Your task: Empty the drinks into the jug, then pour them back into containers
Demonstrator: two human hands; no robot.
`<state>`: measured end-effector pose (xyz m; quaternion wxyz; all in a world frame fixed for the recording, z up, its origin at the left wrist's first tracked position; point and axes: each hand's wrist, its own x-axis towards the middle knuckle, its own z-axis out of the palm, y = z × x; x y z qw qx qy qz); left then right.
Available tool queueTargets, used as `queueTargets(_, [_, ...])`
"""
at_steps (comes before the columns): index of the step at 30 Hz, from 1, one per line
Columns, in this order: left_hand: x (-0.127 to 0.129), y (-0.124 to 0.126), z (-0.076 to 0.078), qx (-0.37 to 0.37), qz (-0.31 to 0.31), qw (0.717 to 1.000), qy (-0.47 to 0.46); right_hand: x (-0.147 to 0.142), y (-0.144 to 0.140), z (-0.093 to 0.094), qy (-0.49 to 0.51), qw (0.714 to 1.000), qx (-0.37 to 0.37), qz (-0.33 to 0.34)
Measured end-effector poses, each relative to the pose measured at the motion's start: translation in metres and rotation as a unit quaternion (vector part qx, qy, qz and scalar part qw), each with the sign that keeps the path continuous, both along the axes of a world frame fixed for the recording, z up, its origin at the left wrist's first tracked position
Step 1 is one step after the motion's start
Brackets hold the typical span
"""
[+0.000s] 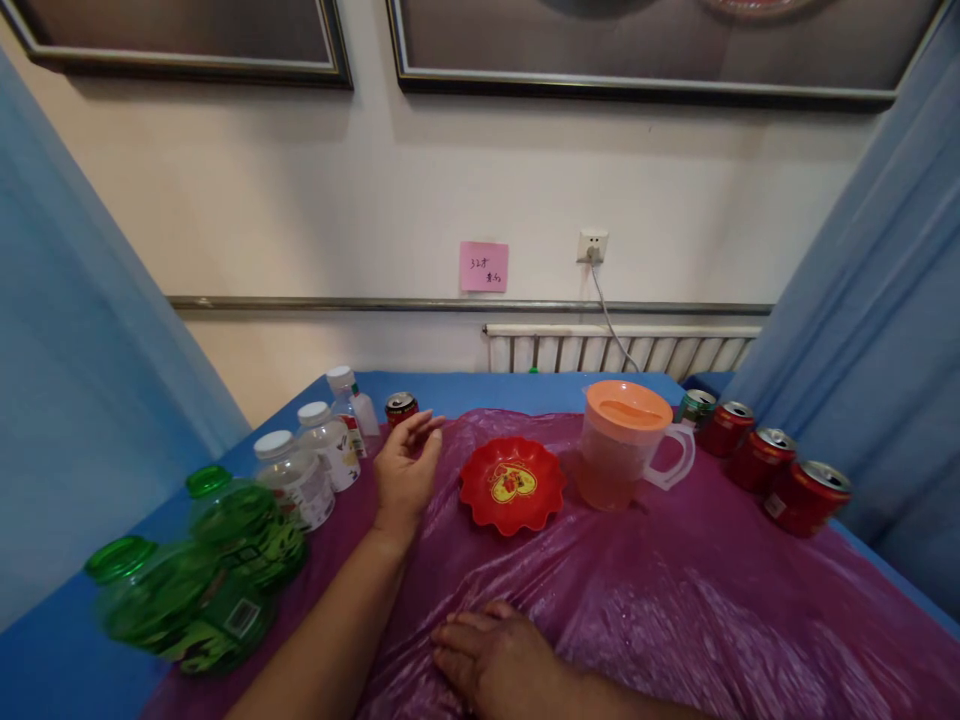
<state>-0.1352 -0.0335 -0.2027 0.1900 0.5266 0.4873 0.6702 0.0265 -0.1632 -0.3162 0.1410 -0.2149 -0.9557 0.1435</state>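
Nearest, the right hand [499,660] lay flat on the purple sheet [675,600] while the left hand [405,470], fingers spread and empty, reached toward an untouched red can [401,407].

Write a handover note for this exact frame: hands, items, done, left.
Left hand: open, empty, raised over the purple plastic sheet, reaching toward the red can by the clear white-capped bottles.
Right hand: flat on the sheet, palm down, holding nothing.
Items: red scalloped plate at centre, nothing on it; orange-lidded pitcher to its right; row of cans at right edge; green bottles front left.
Done: nothing picked up, no sign of pouring.
Left: every item stands untouched.
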Motion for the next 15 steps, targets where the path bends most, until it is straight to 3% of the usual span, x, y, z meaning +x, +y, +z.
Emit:
queueTargets(4, [-0.011,0.005,-0.009,-0.033,0.018,0.999,0.035,-0.004,-0.001,-0.01,0.026,1.0,-0.015,0.003])
queueTargets(8, [-0.029,0.02,-0.024,-0.072,0.076,0.991,0.079,-0.002,-0.001,-0.016,0.059,0.998,-0.031,-0.014])
queueTargets(11, [-0.045,0.038,-0.029,-0.099,0.142,0.977,0.126,0.013,0.001,-0.009,0.12,0.992,-0.024,-0.029])
queueTargets(15, [-0.058,0.067,-0.022,-0.116,0.201,0.954,0.19,0.044,0.004,0.011,0.186,0.98,-0.028,-0.06])
